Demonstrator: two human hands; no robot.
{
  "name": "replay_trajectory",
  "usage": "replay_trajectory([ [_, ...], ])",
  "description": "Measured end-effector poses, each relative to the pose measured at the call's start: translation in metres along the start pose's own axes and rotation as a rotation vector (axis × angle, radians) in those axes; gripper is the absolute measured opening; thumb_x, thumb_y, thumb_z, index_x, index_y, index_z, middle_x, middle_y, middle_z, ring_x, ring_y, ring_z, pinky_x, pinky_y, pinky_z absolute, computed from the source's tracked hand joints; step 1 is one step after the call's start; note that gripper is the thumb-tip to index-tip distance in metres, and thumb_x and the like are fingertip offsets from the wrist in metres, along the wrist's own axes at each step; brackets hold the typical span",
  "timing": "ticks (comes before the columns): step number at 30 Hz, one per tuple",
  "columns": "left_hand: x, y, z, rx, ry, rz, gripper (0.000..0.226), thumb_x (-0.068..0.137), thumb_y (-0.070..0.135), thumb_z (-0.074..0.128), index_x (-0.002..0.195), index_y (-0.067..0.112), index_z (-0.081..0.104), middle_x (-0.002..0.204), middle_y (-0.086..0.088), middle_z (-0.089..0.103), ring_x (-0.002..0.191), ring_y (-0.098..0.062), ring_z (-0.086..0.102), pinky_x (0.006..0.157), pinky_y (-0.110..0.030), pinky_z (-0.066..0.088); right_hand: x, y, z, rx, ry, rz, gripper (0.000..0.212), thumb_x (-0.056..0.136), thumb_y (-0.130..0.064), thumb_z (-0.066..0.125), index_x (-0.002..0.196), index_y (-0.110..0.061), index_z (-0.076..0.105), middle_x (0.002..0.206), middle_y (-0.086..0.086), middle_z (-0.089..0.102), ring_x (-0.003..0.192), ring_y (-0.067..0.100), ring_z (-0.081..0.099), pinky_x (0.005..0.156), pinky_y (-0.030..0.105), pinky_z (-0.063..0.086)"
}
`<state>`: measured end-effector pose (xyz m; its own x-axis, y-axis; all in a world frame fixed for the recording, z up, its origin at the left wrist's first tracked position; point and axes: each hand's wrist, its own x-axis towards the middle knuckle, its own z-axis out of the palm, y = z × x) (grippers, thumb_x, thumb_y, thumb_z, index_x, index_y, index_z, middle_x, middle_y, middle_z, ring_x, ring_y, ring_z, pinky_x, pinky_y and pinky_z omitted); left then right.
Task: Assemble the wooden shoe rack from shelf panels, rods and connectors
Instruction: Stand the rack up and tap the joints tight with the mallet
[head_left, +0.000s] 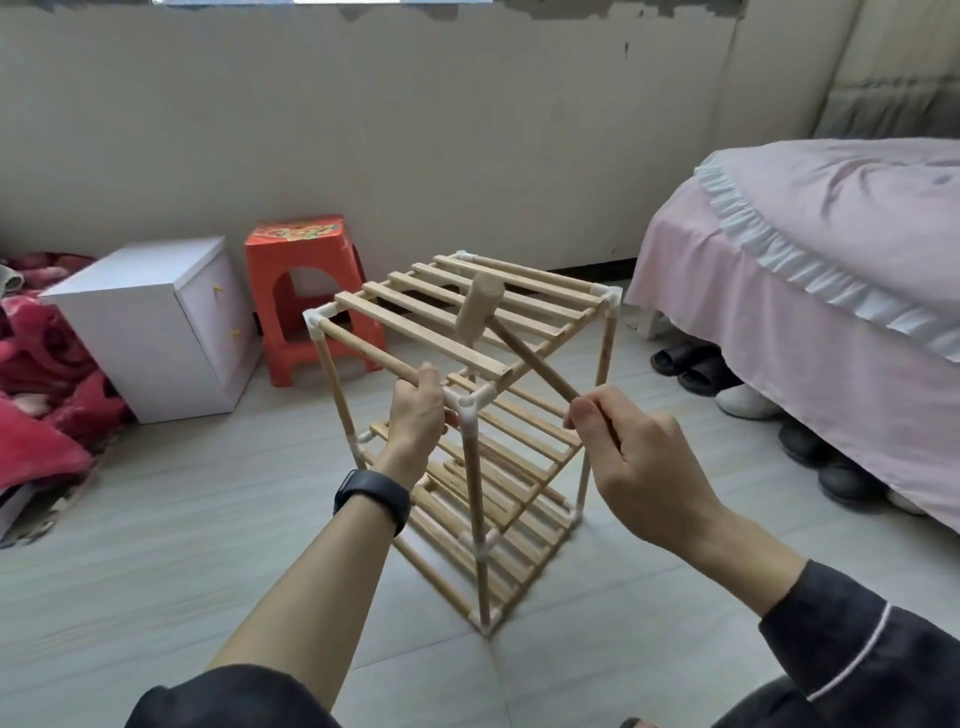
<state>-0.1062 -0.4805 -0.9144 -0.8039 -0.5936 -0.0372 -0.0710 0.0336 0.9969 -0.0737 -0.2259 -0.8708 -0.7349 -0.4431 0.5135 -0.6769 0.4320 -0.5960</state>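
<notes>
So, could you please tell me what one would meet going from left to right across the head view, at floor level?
red blanket → white cabinet → orange stool → shoe rack → bed

A single head-worn camera looks forward and down, close above the shoe rack (415, 332) at centre. The bed (831, 234) lies at three o'clock, the wall (415, 130) at twelve.

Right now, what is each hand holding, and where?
The left hand grips the rack's top rod beside the corner connector; right hand holds the wooden mallet by its handle's end.
</notes>
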Motion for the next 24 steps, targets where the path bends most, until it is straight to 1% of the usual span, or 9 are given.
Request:
replay_trajectory([
  [2,-0.002,0.002,0.0,0.005,-0.009,0.003,0.041,0.105,0.043,0.039,0.107,0.004,0.053,0.08,-0.008,0.058,0.067,-0.016,0.056,0.059,-0.03,0.046,0.001,0.001,0.001,-0.112,-0.078,0.025,0.036,0.106,-0.043,0.036,0.081,-0.027,0.056,0.059,-0.018,0.058,0.047,0.013,0.051,0.045,0.021,0.031],
  [4,-0.003,0.004,-0.001,0.018,-0.022,0.012,0.038,0.105,0.038,0.039,0.095,0.006,0.055,0.07,-0.004,0.057,0.062,-0.016,0.055,0.056,-0.03,0.046,0.004,0.007,0.003,-0.148,-0.14,0.083,0.034,0.104,-0.043,0.041,0.078,-0.027,0.057,0.063,-0.015,0.061,0.052,0.013,0.054,0.047,0.026,0.034],
  [7,0.0,0.009,-0.006,0.07,-0.038,0.005,0.036,0.104,0.031,0.039,0.084,0.006,0.057,0.066,-0.006,0.058,0.059,-0.017,0.054,0.051,-0.028,0.047,0.01,0.01,0.003,-0.048,-0.042,0.116,0.031,0.106,-0.041,0.042,0.083,-0.029,0.059,0.062,-0.009,0.063,0.052,0.012,0.056,0.048,0.027,0.041],
  [10,0.006,0.014,-0.017,0.096,-0.018,-0.019,0.033,0.103,0.029,0.04,0.082,0.008,0.054,0.065,-0.005,0.055,0.054,-0.015,0.052,0.044,-0.024,0.046,0.026,0.02,0.002,-0.051,0.062,0.153,0.03,0.107,-0.041,0.04,0.086,-0.028,0.057,0.059,-0.001,0.062,0.052,0.012,0.058,0.047,0.026,0.042],
  [12,0.011,0.016,-0.028,0.12,-0.002,-0.034,0.032,0.103,0.03,0.041,0.082,0.009,0.053,0.063,-0.004,0.054,0.053,-0.016,0.051,0.048,-0.028,0.045,0.04,0.033,0.001,-0.066,0.115,0.251,0.03,0.107,-0.041,0.038,0.086,-0.028,0.054,0.06,-0.001,0.061,0.055,0.012,0.058,0.045,0.024,0.037],
  [15,0.02,0.018,-0.044,0.152,0.048,-0.049,0.035,0.104,0.034,0.043,0.08,0.009,0.053,0.06,-0.004,0.054,0.052,-0.016,0.05,0.049,-0.028,0.042,0.056,0.057,0.002,-0.06,0.15,0.436,0.031,0.108,-0.04,0.034,0.093,-0.022,0.054,0.075,-0.001,0.062,0.071,0.016,0.057,0.062,0.037,0.037],
  [17,0.024,0.018,-0.052,0.15,0.085,-0.047,0.037,0.104,0.038,0.045,0.08,0.011,0.053,0.062,-0.003,0.053,0.052,-0.017,0.05,0.049,-0.028,0.042,0.064,0.072,0.003,-0.056,0.174,0.525,0.033,0.109,-0.038,0.032,0.102,-0.016,0.055,0.081,-0.002,0.058,0.077,0.021,0.052,0.07,0.039,0.036],
  [22,0.025,0.017,-0.057,0.152,0.1,-0.044,0.035,0.103,0.043,0.045,0.088,0.013,0.055,0.074,-0.004,0.053,0.062,-0.017,0.051,0.056,-0.031,0.043,0.078,0.086,-0.001,-0.027,0.295,0.553,0.032,0.109,-0.038,0.031,0.103,-0.016,0.054,0.083,-0.001,0.057,0.075,0.02,0.05,0.073,0.037,0.036],
  [24,0.023,0.017,-0.056,0.141,0.101,-0.041,0.034,0.103,0.044,0.045,0.088,0.014,0.054,0.075,-0.004,0.052,0.063,-0.017,0.049,0.057,-0.031,0.042,0.084,0.089,-0.003,-0.063,0.258,0.574,0.034,0.109,-0.038,0.031,0.103,-0.015,0.055,0.084,0.001,0.057,0.077,0.023,0.051,0.074,0.037,0.036],
])
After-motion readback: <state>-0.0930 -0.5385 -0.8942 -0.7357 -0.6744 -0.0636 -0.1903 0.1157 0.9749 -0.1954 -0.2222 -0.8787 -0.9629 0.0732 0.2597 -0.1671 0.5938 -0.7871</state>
